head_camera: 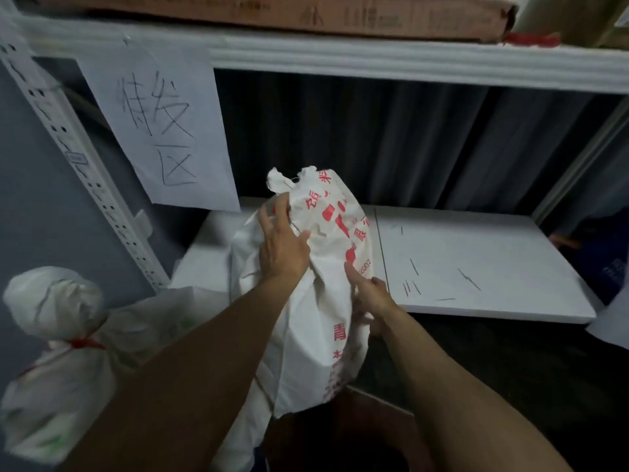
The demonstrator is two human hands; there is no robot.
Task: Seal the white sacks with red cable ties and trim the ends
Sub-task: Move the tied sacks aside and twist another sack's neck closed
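A white sack (316, 315) with red printing stands upright in the middle, its top leaning over the front of a white shelf board (476, 260). My left hand (280, 247) presses on the sack's upper part just below its bunched neck. My right hand (372, 294) grips the sack's right side lower down. At the lower left stands a second white sack (51, 335), its neck closed with a red cable tie (83, 344). No cutter is in view.
A white metal rack with a perforated post (68, 141) frames the scene. A handwritten paper sign (160, 131) hangs from the upper shelf, and a flat cardboard box (306, 15) lies on top. Dark floor lies below the shelf board.
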